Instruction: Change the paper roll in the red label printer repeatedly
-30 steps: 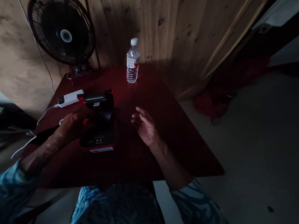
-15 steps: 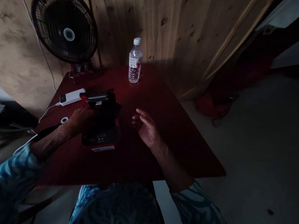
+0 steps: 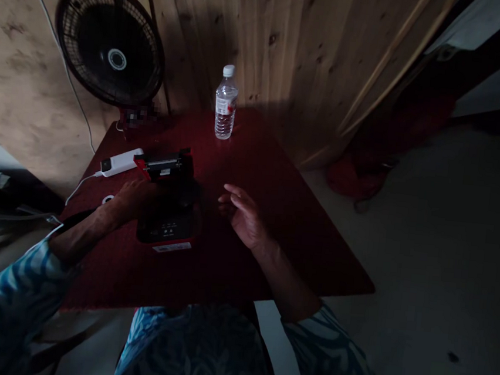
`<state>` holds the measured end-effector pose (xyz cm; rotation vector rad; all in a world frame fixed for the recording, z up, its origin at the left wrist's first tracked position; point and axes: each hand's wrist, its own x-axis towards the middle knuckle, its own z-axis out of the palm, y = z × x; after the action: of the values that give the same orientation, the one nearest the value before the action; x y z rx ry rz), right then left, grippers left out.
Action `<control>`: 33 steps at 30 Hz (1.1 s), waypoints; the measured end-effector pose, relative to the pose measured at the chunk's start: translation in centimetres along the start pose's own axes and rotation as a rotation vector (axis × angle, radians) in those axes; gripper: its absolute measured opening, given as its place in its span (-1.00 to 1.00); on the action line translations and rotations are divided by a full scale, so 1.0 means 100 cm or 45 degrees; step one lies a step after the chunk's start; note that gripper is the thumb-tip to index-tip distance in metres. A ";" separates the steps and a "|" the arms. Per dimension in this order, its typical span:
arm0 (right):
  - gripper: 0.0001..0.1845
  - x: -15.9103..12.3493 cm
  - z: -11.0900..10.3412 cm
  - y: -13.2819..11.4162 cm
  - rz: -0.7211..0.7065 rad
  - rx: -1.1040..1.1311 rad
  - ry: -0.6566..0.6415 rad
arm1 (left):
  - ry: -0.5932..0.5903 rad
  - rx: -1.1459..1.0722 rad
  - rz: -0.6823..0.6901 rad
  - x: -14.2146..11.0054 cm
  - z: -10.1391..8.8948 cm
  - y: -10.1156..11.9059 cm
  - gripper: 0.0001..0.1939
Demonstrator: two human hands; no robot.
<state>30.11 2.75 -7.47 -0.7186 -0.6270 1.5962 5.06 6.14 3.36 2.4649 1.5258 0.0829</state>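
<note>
A small black and red printer [image 3: 168,230] stands on the table, with its lid [image 3: 166,165] raised at the back and a roller showing inside. My left hand [image 3: 136,197] reaches from the left into the printer's dark opening. Its fingertips are lost in shadow, so whether they hold anything is unclear. To the right of the printer, my right hand [image 3: 245,216] hovers over the table with its fingers apart and nothing in them. A white ring-shaped roll [image 3: 108,199] lies beside my left wrist, partly covered by it.
The dark red table [image 3: 274,213] meets a wooden wall. Behind the printer is a clear water bottle [image 3: 225,105], upright. A black fan [image 3: 113,50] stands at the back left. Near it lies a white power bank [image 3: 122,162] with a white cable [image 3: 80,186].
A dark shape that jutted out at the printer's right side has pulled in and is now hard to make out. My right hand has shifted very slightly left; the left hand stays at the printer.
</note>
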 end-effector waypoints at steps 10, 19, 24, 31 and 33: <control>-0.61 0.001 -0.001 0.002 -0.014 -0.051 -0.004 | -0.004 -0.562 -0.020 -0.013 -0.010 0.017 -0.65; -0.60 0.000 -0.001 0.003 -0.005 -0.058 0.002 | 0.408 -0.435 0.207 -0.067 0.008 0.033 -0.83; -0.61 -0.001 -0.001 0.004 0.010 -0.058 0.027 | 0.490 -0.166 0.448 -0.091 0.032 0.033 -0.85; -0.57 0.018 0.006 0.004 -0.058 -0.098 0.069 | 0.559 0.007 0.416 -0.105 0.059 0.027 -0.73; -0.54 0.036 0.018 -0.001 -0.136 -0.226 0.042 | 0.597 0.028 0.433 -0.107 0.064 0.027 -0.73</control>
<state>28.49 6.32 -6.62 -0.8269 -0.7777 1.4397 3.68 -5.66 -1.37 2.8337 1.2314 0.7534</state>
